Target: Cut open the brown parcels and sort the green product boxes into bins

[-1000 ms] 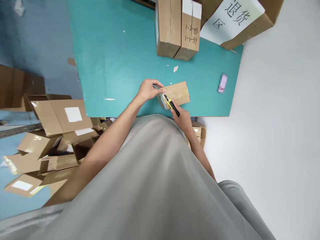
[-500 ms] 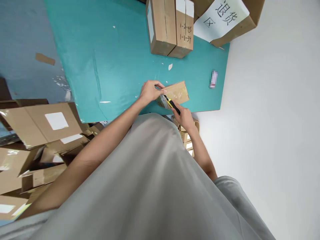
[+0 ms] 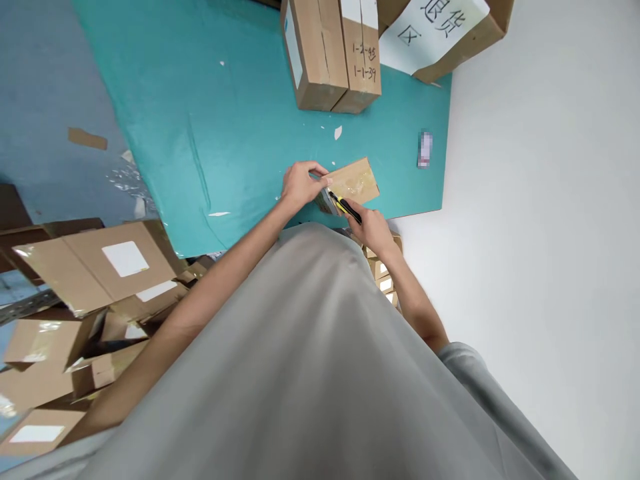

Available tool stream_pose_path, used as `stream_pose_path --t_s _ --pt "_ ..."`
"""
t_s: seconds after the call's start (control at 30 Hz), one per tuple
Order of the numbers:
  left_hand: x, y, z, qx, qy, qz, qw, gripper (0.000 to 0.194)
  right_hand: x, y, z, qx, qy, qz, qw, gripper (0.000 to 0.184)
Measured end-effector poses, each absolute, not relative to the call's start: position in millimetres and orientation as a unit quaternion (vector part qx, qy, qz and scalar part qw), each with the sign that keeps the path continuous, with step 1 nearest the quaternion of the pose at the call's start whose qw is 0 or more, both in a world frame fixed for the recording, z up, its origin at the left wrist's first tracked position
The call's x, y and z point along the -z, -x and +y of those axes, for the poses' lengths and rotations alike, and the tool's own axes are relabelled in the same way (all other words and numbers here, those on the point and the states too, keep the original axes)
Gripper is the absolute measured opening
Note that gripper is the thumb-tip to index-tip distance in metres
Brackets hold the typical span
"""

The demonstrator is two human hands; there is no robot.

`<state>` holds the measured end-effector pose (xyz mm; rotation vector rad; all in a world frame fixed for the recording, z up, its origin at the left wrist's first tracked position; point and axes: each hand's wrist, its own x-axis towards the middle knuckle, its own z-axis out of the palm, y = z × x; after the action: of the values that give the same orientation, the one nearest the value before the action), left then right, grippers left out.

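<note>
A small cardboard box [image 3: 357,181] with shiny tape on its top lies near the front edge of the teal table. My left hand [image 3: 303,183] is closed on the box's left end, thumb on top. In my right hand [image 3: 374,230] is a black and yellow utility knife [image 3: 348,208], its tip at the box's left end, close to my left thumb. A greyish, partly hidden side of the box faces me below the knife tip. Whether the blade is in the cardboard I cannot tell.
Two taped cardboard boxes [image 3: 327,60] stand farther back on the teal table [image 3: 240,133]. Behind them on the right is a larger carton [image 3: 470,57] with a paper sign [image 3: 433,30]. A blurred small item [image 3: 425,149] lies at right. Opened cartons [image 3: 95,260] are piled on the left.
The view has turned slightly, shifting the table and cartons in the picture. The knife tip stays near my left thumb, and both hands keep their hold.
</note>
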<state>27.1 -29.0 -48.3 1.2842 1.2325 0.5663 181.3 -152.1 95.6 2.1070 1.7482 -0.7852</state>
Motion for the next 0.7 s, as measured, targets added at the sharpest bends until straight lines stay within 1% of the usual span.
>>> stream_pose_path --t_s 0.13,0.37,0.53,0.7 --pt "54 -27 -31 -0.249 -0.542 0.524 0.608 0.019 -90 -178 -169 0.27 -0.745 0.591 0.149 0.061" --pt "54 -39 -39 -0.241 -0.528 0.558 0.593 0.023 -105 -184 -185 0.278 -0.746 0.565 0.216 0.063" --pt "54 -40 -41 -0.255 -0.51 0.578 0.584 0.027 -100 -193 -164 0.316 -0.687 0.604 0.251 0.065" --pt "53 -42 -46 -0.269 -0.49 0.605 0.568 0.03 -93 -204 -155 0.306 -0.619 0.66 0.296 0.073"
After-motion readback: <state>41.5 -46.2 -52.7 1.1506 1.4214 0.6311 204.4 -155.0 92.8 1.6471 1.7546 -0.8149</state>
